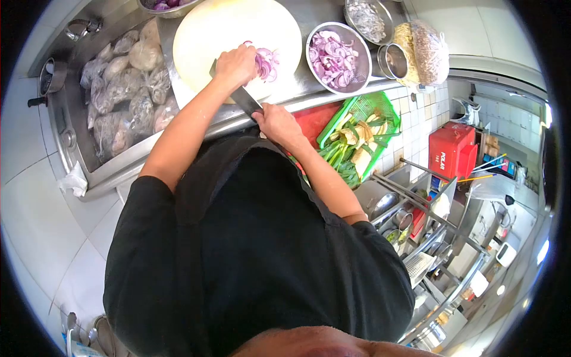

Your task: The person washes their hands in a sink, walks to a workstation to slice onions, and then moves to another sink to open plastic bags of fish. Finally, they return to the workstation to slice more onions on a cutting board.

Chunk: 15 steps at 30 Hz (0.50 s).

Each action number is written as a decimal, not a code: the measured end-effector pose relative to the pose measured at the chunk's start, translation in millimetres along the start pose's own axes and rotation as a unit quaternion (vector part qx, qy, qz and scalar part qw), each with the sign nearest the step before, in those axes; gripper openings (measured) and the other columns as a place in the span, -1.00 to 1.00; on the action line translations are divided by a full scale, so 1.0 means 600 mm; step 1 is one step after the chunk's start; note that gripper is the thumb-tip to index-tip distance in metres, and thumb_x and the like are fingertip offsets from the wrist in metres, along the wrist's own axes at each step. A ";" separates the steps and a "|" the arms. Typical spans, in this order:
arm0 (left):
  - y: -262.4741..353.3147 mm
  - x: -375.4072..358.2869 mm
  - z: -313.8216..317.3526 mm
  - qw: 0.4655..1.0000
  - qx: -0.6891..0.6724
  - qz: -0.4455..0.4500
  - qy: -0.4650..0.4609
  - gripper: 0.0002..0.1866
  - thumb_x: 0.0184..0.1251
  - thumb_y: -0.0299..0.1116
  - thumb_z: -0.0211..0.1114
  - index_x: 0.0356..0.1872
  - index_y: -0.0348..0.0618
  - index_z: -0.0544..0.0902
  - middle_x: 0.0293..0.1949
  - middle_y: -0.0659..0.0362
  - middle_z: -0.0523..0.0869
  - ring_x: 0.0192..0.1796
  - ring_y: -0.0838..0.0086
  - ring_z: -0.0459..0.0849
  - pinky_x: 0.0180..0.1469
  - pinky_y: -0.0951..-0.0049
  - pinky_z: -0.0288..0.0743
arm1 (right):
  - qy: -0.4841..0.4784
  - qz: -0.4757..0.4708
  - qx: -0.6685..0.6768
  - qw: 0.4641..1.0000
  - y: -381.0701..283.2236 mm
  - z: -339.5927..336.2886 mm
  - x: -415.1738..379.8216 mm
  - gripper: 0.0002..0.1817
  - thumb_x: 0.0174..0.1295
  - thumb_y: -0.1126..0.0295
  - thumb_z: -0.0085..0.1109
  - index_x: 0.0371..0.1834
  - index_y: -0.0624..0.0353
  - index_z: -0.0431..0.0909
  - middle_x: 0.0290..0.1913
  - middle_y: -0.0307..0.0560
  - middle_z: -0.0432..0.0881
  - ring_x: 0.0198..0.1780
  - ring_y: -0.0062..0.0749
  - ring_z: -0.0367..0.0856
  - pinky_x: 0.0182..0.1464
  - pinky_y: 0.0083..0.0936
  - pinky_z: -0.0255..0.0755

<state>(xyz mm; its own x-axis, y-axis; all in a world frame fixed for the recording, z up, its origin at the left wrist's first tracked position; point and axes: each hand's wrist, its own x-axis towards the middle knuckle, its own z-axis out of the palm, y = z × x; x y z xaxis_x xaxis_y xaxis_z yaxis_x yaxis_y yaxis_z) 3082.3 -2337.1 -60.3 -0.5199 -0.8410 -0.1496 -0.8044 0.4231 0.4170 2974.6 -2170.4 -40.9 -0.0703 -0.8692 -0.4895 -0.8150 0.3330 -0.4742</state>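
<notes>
My right hand (278,124) grips the handle end of a kitchen knife (245,102), near the counter's front edge. The blade slants up and left across the edge of a round cutting board (199,38) and passes under my left hand (236,66). That hand is curled over the blade, beside a small heap of sliced red onion (267,64). Its fingertips are partly hidden, and whether they pinch onion or the blade does not show. Right of the board stands a metal colander (310,56) filled with sliced red onion (333,58).
A sink (77,140) on the left holds several plastic-wrapped bundles (128,86). A bowl of whole red onions (184,8) is at the back. A green basket of leafy vegetables (386,107) stands below the counter on the right, near a metal rack (440,223) and a red cooler (449,149).
</notes>
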 end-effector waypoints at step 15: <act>-0.118 -0.113 0.094 0.969 -0.090 0.090 0.210 -0.72 0.29 -0.34 0.45 -0.02 -0.15 0.72 -0.15 0.11 0.76 -0.04 0.29 0.72 0.03 0.31 0.57 | 0.072 0.014 0.003 0.997 0.038 -0.043 0.023 -0.60 0.44 0.12 0.15 -0.03 0.30 0.62 -0.14 0.40 0.73 0.02 0.33 0.70 0.13 0.12 0.53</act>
<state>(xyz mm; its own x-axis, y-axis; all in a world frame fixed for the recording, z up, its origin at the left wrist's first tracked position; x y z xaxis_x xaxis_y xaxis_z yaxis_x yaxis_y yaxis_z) 3158.6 -2290.9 -130.4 -0.4543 -0.8382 0.3017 -0.6284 0.5416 0.5583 2940.4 -2184.3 -39.8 -0.1748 -0.9033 -0.3917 -0.8085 0.3587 -0.4666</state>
